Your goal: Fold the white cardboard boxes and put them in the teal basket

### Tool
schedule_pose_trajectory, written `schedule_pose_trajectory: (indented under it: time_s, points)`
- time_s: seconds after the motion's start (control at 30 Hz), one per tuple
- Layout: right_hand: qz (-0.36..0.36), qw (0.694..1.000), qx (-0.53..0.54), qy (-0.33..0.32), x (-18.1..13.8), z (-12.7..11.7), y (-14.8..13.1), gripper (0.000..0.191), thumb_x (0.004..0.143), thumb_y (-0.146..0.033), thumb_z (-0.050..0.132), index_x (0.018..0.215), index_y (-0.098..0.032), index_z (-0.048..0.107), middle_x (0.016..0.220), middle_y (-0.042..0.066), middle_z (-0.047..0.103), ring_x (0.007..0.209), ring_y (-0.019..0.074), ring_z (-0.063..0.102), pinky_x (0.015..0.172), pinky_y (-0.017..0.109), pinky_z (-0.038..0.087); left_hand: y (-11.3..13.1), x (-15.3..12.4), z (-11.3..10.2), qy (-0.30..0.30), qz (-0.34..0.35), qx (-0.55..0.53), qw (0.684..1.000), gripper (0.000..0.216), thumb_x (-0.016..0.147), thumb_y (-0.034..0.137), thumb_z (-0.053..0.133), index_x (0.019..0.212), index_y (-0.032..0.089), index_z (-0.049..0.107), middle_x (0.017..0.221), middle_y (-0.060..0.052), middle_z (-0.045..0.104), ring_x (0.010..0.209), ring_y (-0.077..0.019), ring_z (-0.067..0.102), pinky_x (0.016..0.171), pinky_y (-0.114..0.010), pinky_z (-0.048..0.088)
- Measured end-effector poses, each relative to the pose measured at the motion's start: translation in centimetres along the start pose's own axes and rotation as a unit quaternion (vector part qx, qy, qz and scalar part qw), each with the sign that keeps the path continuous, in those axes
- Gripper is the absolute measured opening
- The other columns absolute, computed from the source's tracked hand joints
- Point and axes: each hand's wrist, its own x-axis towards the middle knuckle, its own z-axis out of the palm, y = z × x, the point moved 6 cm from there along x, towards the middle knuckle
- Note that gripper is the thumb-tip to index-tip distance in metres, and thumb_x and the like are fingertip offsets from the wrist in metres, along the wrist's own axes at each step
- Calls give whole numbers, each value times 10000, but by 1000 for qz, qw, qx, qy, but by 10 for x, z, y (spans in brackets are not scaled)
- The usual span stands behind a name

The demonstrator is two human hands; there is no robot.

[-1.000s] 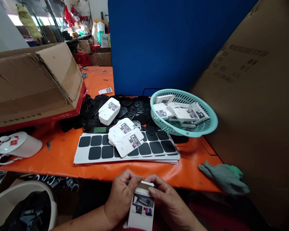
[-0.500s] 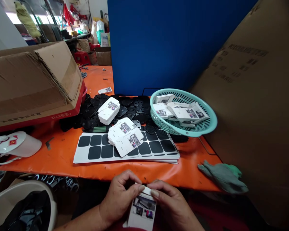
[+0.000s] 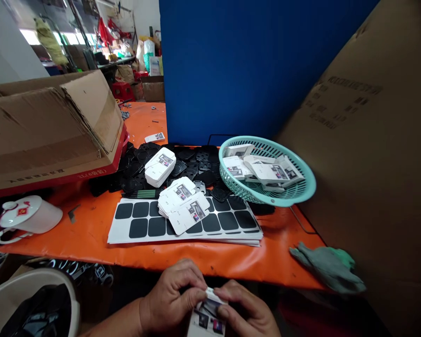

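Note:
A small white printed box (image 3: 207, 320) is between my two hands, low in front of the table edge; its lower end runs out of view. My left hand (image 3: 177, 295) pinches its top left corner with thumb and fingers. On the top right, my right hand (image 3: 247, 309) grips the box, its thumb on the printed face. The end flap at the top lies between the fingertips. Beyond the hands, flat white printed cartons (image 3: 185, 206) lie fanned on sheets of black rounded-square stickers (image 3: 140, 228). Behind them sits a neat stack of cartons (image 3: 160, 167).
A turquoise basket (image 3: 310, 187) holds several white boxes. Black plastic parts (image 3: 133, 164) are heaped behind the sheets. A cardboard box (image 3: 38, 126) and white lidded mug (image 3: 35, 214) stand left, a grey-green glove (image 3: 328, 267) lies right. A tub (image 3: 75, 304) is below left.
The flap at the box's top now sits folded down between my fingertips. Both hands have shifted slightly lower in view, and the camera has tilted up a little.

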Motion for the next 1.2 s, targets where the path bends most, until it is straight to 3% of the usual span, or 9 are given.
schedule_pose_trajectory:
  time_s: [0.13,0.3,0.4,0.53,0.7,0.83,0.97,1.07,1.2]
  points:
    - [106,987,32,112,48,-38,-16,203,731,-356,795,879,-225,749,851,48,734,781,198,679,699,271,565,-1,31,-30,70,40,283,956,342,942,295,491,1251,158,542,1218,-154,605,1149,-262,545,995,-450,431]
    - [41,900,267,342,110,-97,-57,482,575,-473,864,951,-241,673,813,-1,711,691,139,652,630,247,566,-24,84,-51,75,-44,532,842,964,634,433,820,1407,72,372,1358,-231,508,1282,-411,417,1058,-566,346]
    - [78,922,238,296,122,-83,-48,540,612,-498,832,1032,-207,657,751,15,698,623,130,623,579,235,531,-32,95,-51,68,-50,589,804,897,668,288,788,1422,67,357,1173,-176,617,1077,-344,558,962,-498,438]
    - [59,984,13,166,130,-41,-25,428,749,-490,708,1043,-181,673,874,68,709,758,199,649,666,305,517,-36,90,-46,127,1,612,780,793,716,211,721,1409,55,369,1167,-175,602,1061,-326,547,945,-469,437]
    - [15,961,-260,93,150,-10,-17,493,722,-336,656,1196,-203,626,1125,105,670,929,277,646,822,404,473,-46,87,-43,151,-15,584,798,740,706,197,740,1365,80,423,1256,-171,559,1142,-343,488,972,-498,403]
    - [47,964,-236,116,160,-12,-9,529,679,-293,673,1194,-186,612,975,82,685,853,263,656,760,374,489,-48,87,-45,171,-52,553,814,651,747,182,703,1344,107,453,1180,-146,578,1074,-306,520,941,-479,420]
    - [54,972,-195,115,158,-17,-2,335,703,-266,617,1027,-186,647,718,4,649,624,194,621,611,305,502,-42,77,-35,202,14,588,783,608,764,352,723,1282,115,509,1216,-172,572,1117,-337,521,957,-512,408]
    - [39,978,-171,114,147,-17,-10,188,734,-283,603,881,-190,674,766,29,679,700,203,639,648,301,523,-39,67,-21,179,59,600,777,808,724,443,720,1362,52,414,1171,-198,596,1040,-329,575,885,-472,471]
    - [2,983,-150,110,128,-13,-37,178,786,-303,625,902,-196,708,895,68,707,813,226,660,735,328,549,-21,59,-15,195,99,609,762,718,772,220,563,1421,32,321,1148,-210,611,990,-300,620,802,-414,525]
